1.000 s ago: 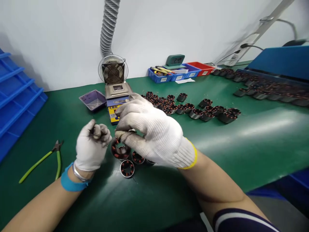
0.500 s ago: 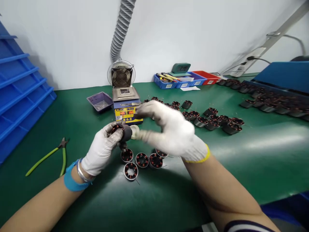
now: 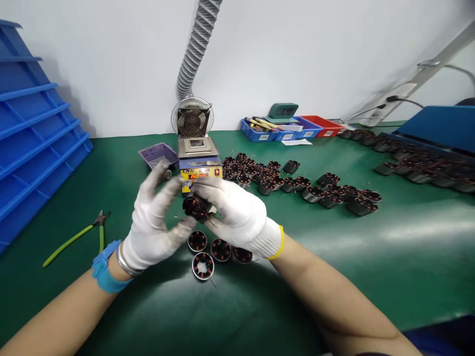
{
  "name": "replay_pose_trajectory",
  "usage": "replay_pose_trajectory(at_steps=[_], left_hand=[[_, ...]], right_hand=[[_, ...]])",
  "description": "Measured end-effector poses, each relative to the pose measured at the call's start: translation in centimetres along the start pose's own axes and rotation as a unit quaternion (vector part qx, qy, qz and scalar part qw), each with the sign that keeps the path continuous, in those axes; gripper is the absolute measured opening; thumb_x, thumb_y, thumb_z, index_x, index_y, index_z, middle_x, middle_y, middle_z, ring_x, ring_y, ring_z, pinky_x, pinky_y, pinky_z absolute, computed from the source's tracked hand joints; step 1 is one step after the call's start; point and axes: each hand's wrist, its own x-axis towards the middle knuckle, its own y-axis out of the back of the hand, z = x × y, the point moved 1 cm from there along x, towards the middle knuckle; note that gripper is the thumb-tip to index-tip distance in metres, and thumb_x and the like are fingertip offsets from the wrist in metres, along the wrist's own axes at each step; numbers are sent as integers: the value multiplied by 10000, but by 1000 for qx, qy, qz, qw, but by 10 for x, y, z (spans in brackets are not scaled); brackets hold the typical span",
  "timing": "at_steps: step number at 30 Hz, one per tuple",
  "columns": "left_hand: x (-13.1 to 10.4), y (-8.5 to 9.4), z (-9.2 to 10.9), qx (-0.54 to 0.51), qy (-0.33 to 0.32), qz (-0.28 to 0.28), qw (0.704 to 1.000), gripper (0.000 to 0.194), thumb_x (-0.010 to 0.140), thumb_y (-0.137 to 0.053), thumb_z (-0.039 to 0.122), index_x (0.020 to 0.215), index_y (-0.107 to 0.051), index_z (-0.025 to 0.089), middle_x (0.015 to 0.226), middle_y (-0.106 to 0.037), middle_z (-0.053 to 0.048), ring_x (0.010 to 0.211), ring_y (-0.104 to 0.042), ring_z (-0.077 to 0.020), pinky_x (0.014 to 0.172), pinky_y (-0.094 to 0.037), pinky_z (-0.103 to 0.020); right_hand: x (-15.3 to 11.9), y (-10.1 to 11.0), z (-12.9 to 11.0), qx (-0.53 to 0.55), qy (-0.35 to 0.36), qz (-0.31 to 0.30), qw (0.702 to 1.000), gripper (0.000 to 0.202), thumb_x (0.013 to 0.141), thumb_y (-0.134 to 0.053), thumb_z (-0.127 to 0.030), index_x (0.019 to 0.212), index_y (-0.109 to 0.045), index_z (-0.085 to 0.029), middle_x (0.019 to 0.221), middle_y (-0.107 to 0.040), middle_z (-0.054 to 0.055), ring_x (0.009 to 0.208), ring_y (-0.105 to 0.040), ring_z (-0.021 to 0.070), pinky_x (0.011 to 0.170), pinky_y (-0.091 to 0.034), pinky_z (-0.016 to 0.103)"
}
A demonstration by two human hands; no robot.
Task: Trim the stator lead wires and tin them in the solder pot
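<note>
A dark motor stator (image 3: pixel 196 205) with copper windings and a thin loose wire is gripped in my gloved right hand (image 3: pixel 237 215), in front of the solder pot (image 3: pixel 199 155). My gloved left hand (image 3: pixel 156 217) is just to its left, fingers spread and the thumb close to the stator's lower edge. Whether that thumb touches it I cannot tell. Below the hands, several more stators (image 3: pixel 203 266) stand on the green table, windings facing up. One of them is partly covered by my right hand.
Green-handled cutters (image 3: pixel 74 241) lie at left, near a stacked blue crate (image 3: pixel 33 133). A purple tray (image 3: pixel 159 152) sits beside the solder pot, under a grey hose (image 3: pixel 198 47). Rows of stators (image 3: pixel 311 193) stand at right. Behind are blue bins (image 3: pixel 261 134), a red bin (image 3: pixel 322 126) and a clock (image 3: pixel 284 111).
The stator has passed from my left hand to my right and turned. My left fingers have opened away from it, and my right hand has moved left and closed on it.
</note>
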Motion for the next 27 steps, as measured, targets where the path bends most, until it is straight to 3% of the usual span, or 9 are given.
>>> replay_pose_trajectory(at_steps=[3,7,8,12,15,17,20,22,27], left_hand=[[9,10,13,121,-16,-95,988,249,824,-670,437,863,-690,192,899,-689,-85,869,-656,-248,799,-519,-397],[16,24,27,-75,116,-287,948,422,886,-565,269,497,-426,181,482,-395,31,457,-374,-92,457,-322,-243],[16,27,27,-145,134,-278,940,426,886,-571,277,500,-419,182,487,-391,32,459,-367,-91,449,-312,-242],[15,24,15,-213,213,-60,952,278,884,-604,440,759,-636,193,715,-622,-28,596,-546,-146,496,-411,-259],[9,9,13,-191,304,-188,914,276,851,-654,456,788,-660,187,693,-633,-24,574,-557,-150,490,-445,-263],[8,7,16,-216,326,-184,902,265,840,-682,414,700,-626,196,582,-570,14,490,-495,-122,446,-415,-250],[11,14,20,-275,280,26,919,185,848,-691,369,738,-628,234,603,-580,37,478,-497,-116,414,-391,-243],[13,18,18,-271,246,106,925,167,857,-678,391,780,-635,250,671,-617,26,532,-548,-131,433,-412,-252],[8,14,15,-79,148,-69,983,46,829,-656,225,792,-632,212,728,-621,0,631,-556,-129,576,-444,-261]], right_hand=[[0,0,5,-24,19,20,999,426,792,-576,-87,1214,-561,-145,1222,-671,142,1145,-648,253,971,-562,398],[0,8,12,-61,26,58,996,414,783,-625,-101,1191,-559,-128,1198,-674,163,1124,-652,272,951,-567,415],[0,10,12,-58,26,62,996,420,773,-634,-103,1186,-559,-119,1200,-671,173,1126,-650,280,950,-567,420],[2,13,7,-42,20,59,997,408,783,-604,-108,1189,-569,-131,1197,-669,160,1138,-641,262,970,-554,417],[2,12,3,-44,4,39,998,392,796,-556,-98,1183,-579,-160,1181,-678,131,1119,-647,241,965,-553,407],[1,12,4,-43,4,33,999,395,781,-562,-100,1170,-581,-162,1168,-682,128,1111,-650,247,961,-555,410],[1,12,8,-37,-1,44,998,412,760,-587,-110,1168,-573,-161,1184,-676,137,1127,-640,257,972,-547,421],[1,10,9,-29,-3,51,998,413,762,-580,-112,1172,-569,-162,1193,-672,138,1129,-638,251,970,-546,418],[3,8,1,-30,8,39,999,362,794,-554,-115,1153,-589,-145,1139,-683,128,1062,-656,237,927,-558,394]])
